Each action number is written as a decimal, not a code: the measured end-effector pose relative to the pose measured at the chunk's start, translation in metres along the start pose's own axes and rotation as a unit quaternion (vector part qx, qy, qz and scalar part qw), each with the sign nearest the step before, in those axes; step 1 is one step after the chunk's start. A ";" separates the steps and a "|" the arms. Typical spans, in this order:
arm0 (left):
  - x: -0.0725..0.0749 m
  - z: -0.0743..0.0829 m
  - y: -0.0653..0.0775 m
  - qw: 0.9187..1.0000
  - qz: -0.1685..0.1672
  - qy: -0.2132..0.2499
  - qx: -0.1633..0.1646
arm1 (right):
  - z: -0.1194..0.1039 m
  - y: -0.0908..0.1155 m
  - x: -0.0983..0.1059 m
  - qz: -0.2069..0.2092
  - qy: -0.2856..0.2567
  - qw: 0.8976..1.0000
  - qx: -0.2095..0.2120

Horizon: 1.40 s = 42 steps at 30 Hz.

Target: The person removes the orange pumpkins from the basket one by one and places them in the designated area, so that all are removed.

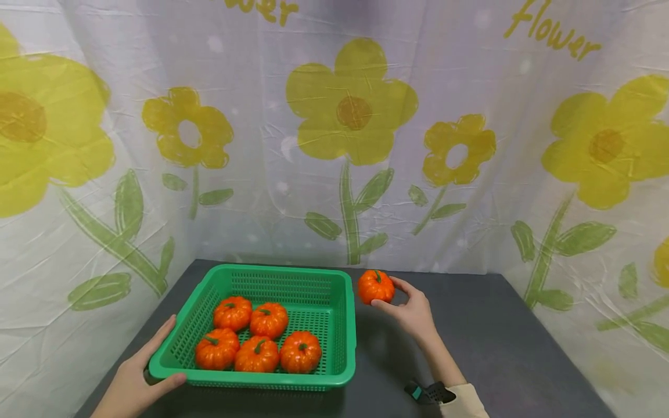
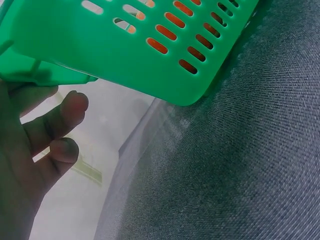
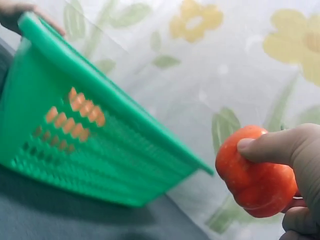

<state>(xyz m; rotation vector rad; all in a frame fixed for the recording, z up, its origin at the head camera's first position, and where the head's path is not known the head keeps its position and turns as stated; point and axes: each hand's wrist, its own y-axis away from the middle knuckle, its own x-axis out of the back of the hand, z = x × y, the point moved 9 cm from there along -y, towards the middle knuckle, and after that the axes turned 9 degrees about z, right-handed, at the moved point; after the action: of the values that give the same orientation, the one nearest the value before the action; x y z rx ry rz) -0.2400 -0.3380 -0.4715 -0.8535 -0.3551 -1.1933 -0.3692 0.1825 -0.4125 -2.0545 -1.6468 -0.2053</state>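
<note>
Just right of the green plastic basket, my right hand pinches a small orange pumpkin with a short green stem between thumb and fingers. In the right wrist view this pumpkin is raised to about the height of the basket's rim. My left hand holds the basket by its near left corner, thumb over the front rim and fingers along the left side. Several similar pumpkins sit inside, mostly toward the front and left. Bare slatted floor shows at the basket's right.
The basket stands on a dark grey cloth-covered table. A white curtain printed with yellow flowers encloses the back and both sides. A black band circles my right wrist.
</note>
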 end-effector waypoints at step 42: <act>0.002 0.002 0.000 1.000 0.019 -0.010 -0.007 | 0.097 -0.020 -0.010 0.056 0.091 0.994 -0.008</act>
<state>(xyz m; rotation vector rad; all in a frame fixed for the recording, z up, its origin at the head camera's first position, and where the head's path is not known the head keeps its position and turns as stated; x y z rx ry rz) -0.2384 -0.3380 -0.4691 -0.8813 -0.3442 -1.1536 -0.4085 0.2218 -0.4955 -2.0682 -1.4209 -0.3570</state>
